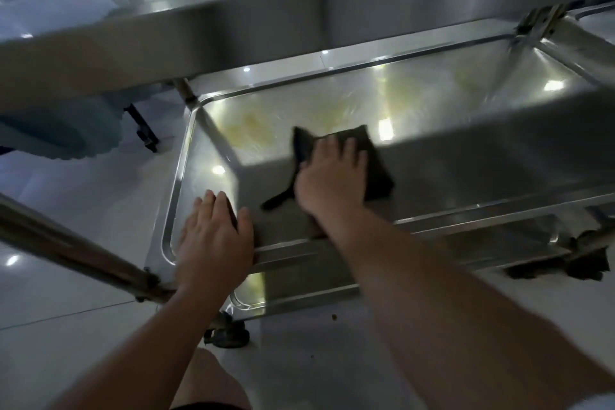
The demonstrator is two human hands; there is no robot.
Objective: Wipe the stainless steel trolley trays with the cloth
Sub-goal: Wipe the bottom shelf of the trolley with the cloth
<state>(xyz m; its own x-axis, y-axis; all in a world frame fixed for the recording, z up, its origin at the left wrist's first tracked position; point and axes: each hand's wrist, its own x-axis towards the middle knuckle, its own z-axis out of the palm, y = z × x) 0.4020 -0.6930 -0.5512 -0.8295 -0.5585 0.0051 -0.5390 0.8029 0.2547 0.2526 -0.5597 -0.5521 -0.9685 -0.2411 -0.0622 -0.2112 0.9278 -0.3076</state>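
Note:
A dark cloth (374,160) lies flat on the middle tray (466,143) of the stainless steel trolley. My right hand (329,176) presses down on the cloth with its fingers spread and straight. My left hand (214,236) rests flat on the tray's near left corner, fingers over the rim. Yellowish smears (249,130) show on the tray's far left part. The upper tray (266,23) overhangs at the top of the view, and a lower tray (299,289) shows beneath the near rim.
A trolley post (66,243) runs diagonally at the left. A caster wheel (226,336) stands on the white tiled floor below the near corner. Dark rags (585,263) hang at the right corner. A blue object (60,126) sits at the left. My knee (206,379) shows at the bottom.

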